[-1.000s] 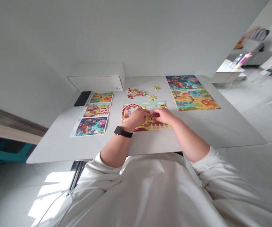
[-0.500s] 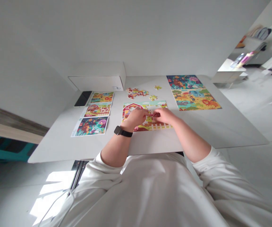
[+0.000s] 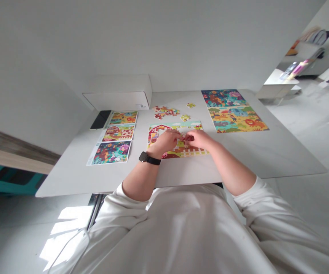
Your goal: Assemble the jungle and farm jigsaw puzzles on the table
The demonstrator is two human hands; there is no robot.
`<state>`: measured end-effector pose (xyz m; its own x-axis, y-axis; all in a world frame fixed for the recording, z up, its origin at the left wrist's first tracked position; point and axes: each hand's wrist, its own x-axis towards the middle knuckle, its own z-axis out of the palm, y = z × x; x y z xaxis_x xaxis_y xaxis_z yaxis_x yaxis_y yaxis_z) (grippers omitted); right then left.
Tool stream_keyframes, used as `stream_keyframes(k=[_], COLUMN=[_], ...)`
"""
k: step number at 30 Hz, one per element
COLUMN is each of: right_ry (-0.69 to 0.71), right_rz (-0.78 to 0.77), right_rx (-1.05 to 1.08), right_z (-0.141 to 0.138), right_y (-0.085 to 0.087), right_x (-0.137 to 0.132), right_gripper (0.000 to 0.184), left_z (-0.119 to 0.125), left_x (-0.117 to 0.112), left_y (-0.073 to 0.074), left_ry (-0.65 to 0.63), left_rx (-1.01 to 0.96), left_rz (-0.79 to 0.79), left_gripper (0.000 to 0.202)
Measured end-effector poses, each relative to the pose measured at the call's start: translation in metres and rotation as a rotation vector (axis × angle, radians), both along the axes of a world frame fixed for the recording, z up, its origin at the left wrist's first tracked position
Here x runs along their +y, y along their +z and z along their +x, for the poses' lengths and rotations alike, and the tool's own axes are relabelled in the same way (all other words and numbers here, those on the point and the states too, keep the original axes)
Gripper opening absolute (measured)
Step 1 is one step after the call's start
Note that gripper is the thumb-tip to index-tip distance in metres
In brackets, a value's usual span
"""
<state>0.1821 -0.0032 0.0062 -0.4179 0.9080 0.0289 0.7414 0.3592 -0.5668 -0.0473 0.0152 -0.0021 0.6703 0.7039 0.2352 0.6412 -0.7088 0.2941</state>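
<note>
A partly built farm puzzle (image 3: 158,131) with a red barn lies in the middle of the white table (image 3: 253,156). My left hand (image 3: 166,140), a black watch on its wrist, rests on the puzzle with fingers curled. My right hand (image 3: 199,139) meets it from the right, fingers pinched over a small puzzle piece (image 3: 187,137) held between both hands on the puzzle. Loose pieces (image 3: 165,111) lie in a heap just beyond the puzzle, with two single pieces (image 3: 185,118) nearby.
Two finished puzzles (image 3: 233,112) lie at the right. Three picture cards (image 3: 115,133) lie in a column at the left, beside a black phone (image 3: 100,119). A white box (image 3: 118,93) stands at the back left. Shelves stand far right.
Both hands have stayed together on the farm puzzle, with only slight finger shifts. The view has drifted a little.
</note>
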Motion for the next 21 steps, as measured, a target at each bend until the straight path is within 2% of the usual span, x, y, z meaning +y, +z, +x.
stream_keyframes(k=[7, 11, 16, 21], right_ry=[-0.003, -0.021, -0.147, -0.189], right_rz=[0.007, 0.088, 0.209, 0.218], right_rx=[-0.012, -0.038, -0.097, -0.153], right_z=[-0.002, 0.002, 0.008, 0.005], right_y=[0.0, -0.003, -0.008, -0.013], right_x=[0.0, 0.003, 0.008, 0.009], right_gripper=[0.009, 0.011, 0.016, 0.019], left_z=[-0.001, -0.002, 0.0, 0.0], left_x=[-0.001, -0.001, -0.004, -0.004], left_y=[0.003, 0.003, 0.004, 0.005], left_ry=[0.035, 0.058, 0.13, 0.18], left_rx=[0.017, 0.036, 0.058, 0.052], left_rz=[0.006, 0.009, -0.001, -0.008], left_gripper=[0.056, 0.054, 0.038, 0.026])
